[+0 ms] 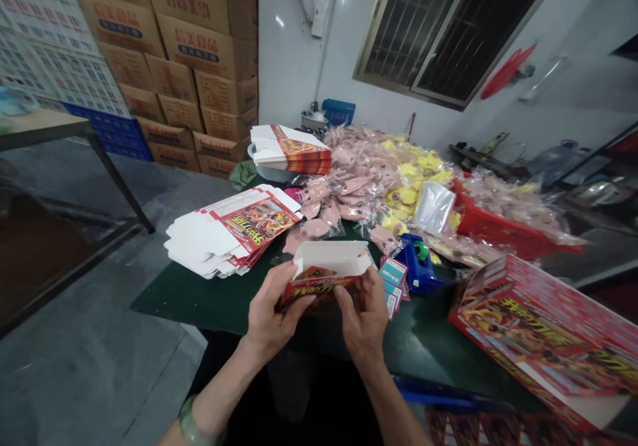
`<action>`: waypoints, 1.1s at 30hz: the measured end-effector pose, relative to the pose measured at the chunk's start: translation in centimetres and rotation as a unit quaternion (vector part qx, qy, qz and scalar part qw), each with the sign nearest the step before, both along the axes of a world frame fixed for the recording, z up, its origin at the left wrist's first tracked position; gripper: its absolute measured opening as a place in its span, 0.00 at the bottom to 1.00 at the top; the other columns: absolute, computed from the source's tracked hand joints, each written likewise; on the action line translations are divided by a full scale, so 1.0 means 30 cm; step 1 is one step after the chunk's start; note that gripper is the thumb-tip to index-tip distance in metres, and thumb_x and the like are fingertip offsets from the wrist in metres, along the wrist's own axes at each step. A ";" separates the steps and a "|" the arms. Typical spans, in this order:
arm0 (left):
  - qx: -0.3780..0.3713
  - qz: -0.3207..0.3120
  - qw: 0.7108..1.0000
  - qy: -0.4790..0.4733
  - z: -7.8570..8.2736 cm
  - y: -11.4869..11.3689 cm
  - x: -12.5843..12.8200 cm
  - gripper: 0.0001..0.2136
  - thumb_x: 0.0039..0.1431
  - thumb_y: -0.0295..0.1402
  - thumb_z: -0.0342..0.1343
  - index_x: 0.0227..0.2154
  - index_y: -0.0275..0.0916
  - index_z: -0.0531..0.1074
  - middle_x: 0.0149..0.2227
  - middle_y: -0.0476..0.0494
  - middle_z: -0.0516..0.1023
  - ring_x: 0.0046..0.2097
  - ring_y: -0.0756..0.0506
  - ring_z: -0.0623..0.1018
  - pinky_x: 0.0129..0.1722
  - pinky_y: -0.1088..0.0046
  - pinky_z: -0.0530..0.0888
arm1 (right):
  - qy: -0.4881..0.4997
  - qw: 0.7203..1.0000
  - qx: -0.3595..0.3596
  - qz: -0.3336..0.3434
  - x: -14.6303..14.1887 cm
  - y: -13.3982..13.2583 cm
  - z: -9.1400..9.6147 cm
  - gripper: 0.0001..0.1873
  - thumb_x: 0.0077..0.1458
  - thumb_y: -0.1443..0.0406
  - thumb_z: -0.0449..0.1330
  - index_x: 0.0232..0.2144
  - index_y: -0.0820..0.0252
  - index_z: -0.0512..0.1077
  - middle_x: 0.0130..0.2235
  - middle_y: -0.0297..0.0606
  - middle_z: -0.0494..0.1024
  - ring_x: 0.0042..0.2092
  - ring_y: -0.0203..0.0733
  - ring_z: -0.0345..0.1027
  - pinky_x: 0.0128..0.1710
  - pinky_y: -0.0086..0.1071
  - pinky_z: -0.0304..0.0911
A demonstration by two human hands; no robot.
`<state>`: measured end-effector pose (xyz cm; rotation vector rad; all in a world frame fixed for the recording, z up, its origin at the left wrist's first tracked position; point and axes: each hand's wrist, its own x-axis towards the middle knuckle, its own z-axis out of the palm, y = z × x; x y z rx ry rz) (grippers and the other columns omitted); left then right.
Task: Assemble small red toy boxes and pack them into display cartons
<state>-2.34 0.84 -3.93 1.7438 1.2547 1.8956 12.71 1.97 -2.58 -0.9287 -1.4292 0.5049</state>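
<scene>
My left hand (272, 310) and my right hand (363, 316) both grip a small red printed carton (323, 270) above the near edge of the green table (199, 296). The carton's white inside and open top flaps face up. My left thumb lies on its left end, and my right fingers pinch its right end. A stack of flat unfolded cartons (232, 230) lies just left of the hands. A pile of pink and yellow toys in clear bags (369, 173) spreads behind the carton.
A second carton stack (292, 148) sits at the back. A blue tape dispenser (416, 266) and small cards (393, 283) lie right of the hands. A red basket (498, 230) and a large red display box (548, 339) stand at right. Cardboard boxes (189, 67) are stacked far left.
</scene>
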 end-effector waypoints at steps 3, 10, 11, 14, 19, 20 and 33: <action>0.005 -0.001 1.000 0.025 0.021 0.020 -0.029 0.20 0.50 0.29 0.60 0.47 0.41 0.68 0.42 0.43 0.75 0.40 0.46 0.77 0.42 0.71 0.73 | -0.040 0.997 0.038 -0.045 -0.011 0.024 -0.041 0.29 0.55 0.68 0.57 0.58 0.61 0.54 0.53 0.51 0.67 0.52 0.45 0.65 0.49 0.42 0.65; -0.065 -0.089 0.987 -0.120 0.097 0.012 -0.031 0.05 0.56 0.34 0.54 0.33 0.39 0.69 0.30 0.49 0.73 0.28 0.52 0.71 0.29 0.79 0.68 | -0.174 0.968 0.174 -0.039 0.054 0.022 0.015 0.25 0.51 0.72 0.59 0.52 0.55 0.62 0.47 0.44 0.66 0.50 0.44 0.63 0.47 0.42 0.65; -0.088 -0.122 0.976 -0.159 0.110 0.013 -0.024 0.05 0.56 0.34 0.54 0.31 0.38 0.69 0.27 0.51 0.71 0.26 0.53 0.69 0.27 0.80 0.67 | -0.183 0.964 0.189 -0.029 0.067 0.019 0.032 0.24 0.50 0.72 0.60 0.50 0.55 0.63 0.48 0.44 0.65 0.50 0.44 0.62 0.45 0.41 0.66; -0.120 -0.204 0.931 -0.279 0.152 0.016 -0.005 0.05 0.53 0.33 0.57 0.31 0.39 0.68 0.28 0.52 0.72 0.26 0.54 0.69 0.26 0.81 0.66 | -0.203 0.956 0.210 0.007 0.095 0.002 0.070 0.19 0.51 0.72 0.58 0.47 0.56 0.66 0.49 0.44 0.64 0.47 0.43 0.63 0.42 0.40 0.66; -0.183 -0.274 0.884 -0.332 0.222 0.005 -0.012 0.13 0.49 0.29 0.60 0.40 0.41 0.70 0.34 0.47 0.76 0.32 0.49 0.74 0.34 0.74 0.71 | -0.113 0.987 0.113 0.016 0.087 -0.044 0.105 0.10 0.54 0.73 0.55 0.38 0.56 0.69 0.42 0.38 0.69 0.42 0.38 0.67 0.39 0.34 0.66; -0.195 -0.283 0.882 -0.324 0.230 0.003 -0.017 0.10 0.49 0.28 0.60 0.37 0.40 0.72 0.34 0.46 0.76 0.34 0.48 0.75 0.35 0.73 0.71 | -0.077 0.994 0.073 0.025 0.083 -0.050 0.113 0.10 0.54 0.72 0.55 0.38 0.56 0.68 0.40 0.37 0.70 0.41 0.38 0.67 0.38 0.33 0.66; -0.150 -0.315 0.901 -0.256 0.218 -0.015 -0.064 0.08 0.50 0.37 0.59 0.28 0.36 0.72 0.41 0.37 0.76 0.40 0.41 0.76 0.36 0.67 0.73 | -0.203 0.975 0.013 0.086 0.107 -0.099 0.201 0.16 0.56 0.71 0.53 0.47 0.58 0.69 0.47 0.43 0.71 0.49 0.42 0.66 0.48 0.37 0.64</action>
